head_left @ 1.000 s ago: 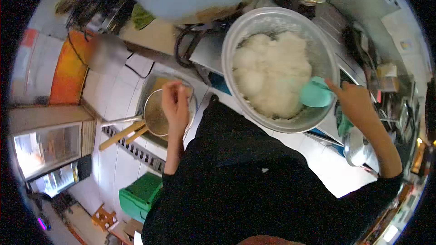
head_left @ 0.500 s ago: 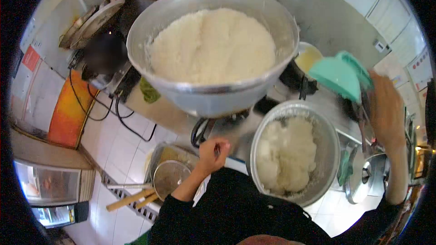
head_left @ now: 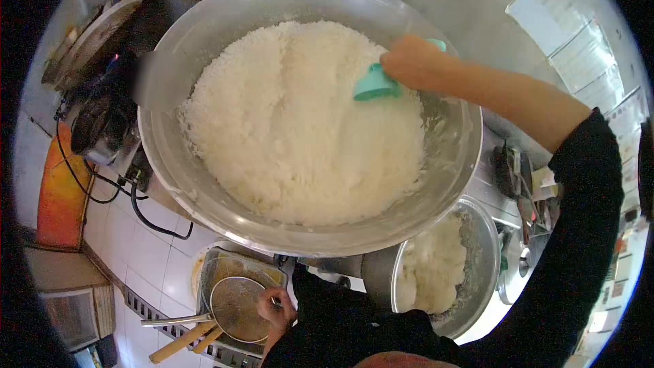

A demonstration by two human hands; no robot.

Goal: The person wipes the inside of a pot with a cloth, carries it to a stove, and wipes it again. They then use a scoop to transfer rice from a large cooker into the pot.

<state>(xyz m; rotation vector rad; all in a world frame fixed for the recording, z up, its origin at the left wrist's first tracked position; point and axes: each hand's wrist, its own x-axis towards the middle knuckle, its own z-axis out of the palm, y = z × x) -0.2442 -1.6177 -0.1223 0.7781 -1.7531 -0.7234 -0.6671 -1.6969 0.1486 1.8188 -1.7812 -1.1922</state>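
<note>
In the big metal bowl (head_left: 310,242) lies a broad mound of white, grainy food (head_left: 293,123) that looks like rice, ridged on top. My right hand (head_left: 415,63) grips a teal plastic scoop (head_left: 377,86) at the bowl's right side; the scoop's cup is down at the white mound. Low and to the left, my left hand (head_left: 277,307) has its fingers curled with nothing visible in them. It appears beside the rim of a round metal strainer (head_left: 240,308); contact cannot be made out. A smaller metal pot (head_left: 480,279) with a lumpy white mass stands lower right.
Wooden handles (head_left: 182,342) stick out beside the strainer, over a rectangular container (head_left: 228,259). Black cables (head_left: 146,215) hang at the left near a dark pot (head_left: 99,129). Round lids (head_left: 95,41) lean on the back wall. A lid and utensils (head_left: 523,197) are at right.
My right hand has swung the teal scoop from the far right into the big bowl. My left hand now appears lower, by the strainer. The view has moved closer to the bowl.
</note>
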